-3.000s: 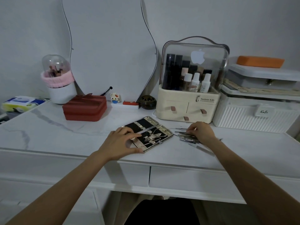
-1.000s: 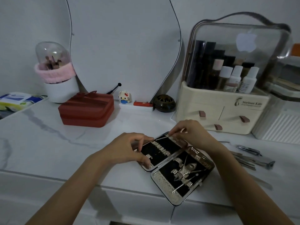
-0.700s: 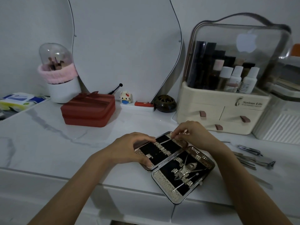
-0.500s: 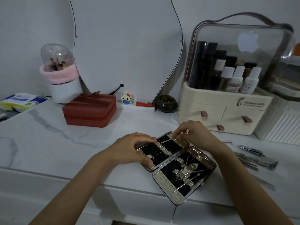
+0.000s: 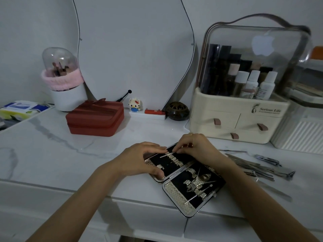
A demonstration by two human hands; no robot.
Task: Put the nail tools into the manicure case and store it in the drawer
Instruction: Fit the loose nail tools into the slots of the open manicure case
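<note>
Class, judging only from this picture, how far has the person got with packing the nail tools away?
Done: a few tools sit in the near half of the open manicure case. In hand: the right hand slides a thin tool under the far half's loops while the left hand steadies it. Left: the loose tools on the tabletop, closing, storing.

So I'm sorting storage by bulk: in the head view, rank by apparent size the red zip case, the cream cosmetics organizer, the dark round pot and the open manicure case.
Largest to smallest:
cream cosmetics organizer
red zip case and open manicure case: similar; the manicure case lies nearer, so unsure
dark round pot
</note>
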